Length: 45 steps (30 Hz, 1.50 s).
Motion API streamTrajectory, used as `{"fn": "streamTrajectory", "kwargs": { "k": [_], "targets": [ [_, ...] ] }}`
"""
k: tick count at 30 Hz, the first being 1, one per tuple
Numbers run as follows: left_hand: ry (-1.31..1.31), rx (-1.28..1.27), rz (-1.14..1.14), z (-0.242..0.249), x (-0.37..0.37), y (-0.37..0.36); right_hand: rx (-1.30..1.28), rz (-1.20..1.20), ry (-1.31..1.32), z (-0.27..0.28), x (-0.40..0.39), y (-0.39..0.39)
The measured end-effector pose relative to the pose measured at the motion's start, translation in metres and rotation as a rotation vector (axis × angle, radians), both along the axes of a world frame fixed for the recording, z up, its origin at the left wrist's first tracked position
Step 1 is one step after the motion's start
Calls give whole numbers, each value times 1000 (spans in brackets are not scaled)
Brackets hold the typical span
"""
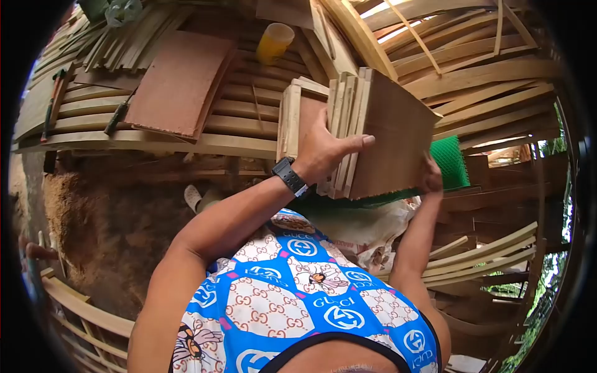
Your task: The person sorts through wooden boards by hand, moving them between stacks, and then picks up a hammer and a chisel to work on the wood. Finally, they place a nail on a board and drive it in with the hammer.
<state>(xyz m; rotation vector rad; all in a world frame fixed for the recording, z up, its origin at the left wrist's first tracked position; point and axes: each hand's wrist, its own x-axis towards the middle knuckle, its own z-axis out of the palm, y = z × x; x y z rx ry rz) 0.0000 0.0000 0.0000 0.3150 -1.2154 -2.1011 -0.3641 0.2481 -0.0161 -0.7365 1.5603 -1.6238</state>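
Note:
My left hand (pixel 326 149), with a black watch on the wrist, grips a stack of wooden-framed plywood panels (pixel 395 133). Its thumb lies over the frame edges, and its other fingers are partly hidden on the far side. The panels stand on edge, pressed together, with a brown plywood face towards the right. At the stack's lower right edge, my right hand (pixel 430 176) closes on the panels, its fingers partly out of sight. Another framed panel (pixel 289 121) stands just left of the stack. Green plastic mesh (pixel 451 163) shows beneath and behind the panels.
Brown plywood sheets (pixel 177 84) lie on the slatted wooden bench (pixel 245 142), near a yellow container (pixel 275 45). A hammer (pixel 53 102) and a dark-handled tool (pixel 118 115) rest at its left. Timber strips (pixel 485 81) fill the right. A white sack (pixel 373 230) lies below the mesh.

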Motion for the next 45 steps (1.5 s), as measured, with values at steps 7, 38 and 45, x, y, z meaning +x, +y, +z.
{"fn": "streamTrajectory", "kwargs": {
  "k": [7, 38, 45],
  "targets": [
    [145, 198, -138, 11, 20, 1, -208, 14, -33, -9, -58, 83],
    [-109, -562, -287, 18, 24, 63, -232, -629, -129, -103, 146, 148],
    [-173, -552, -475, 21, 52, 70, -197, -776, -189, -122, 250, 175]
  ]
}}
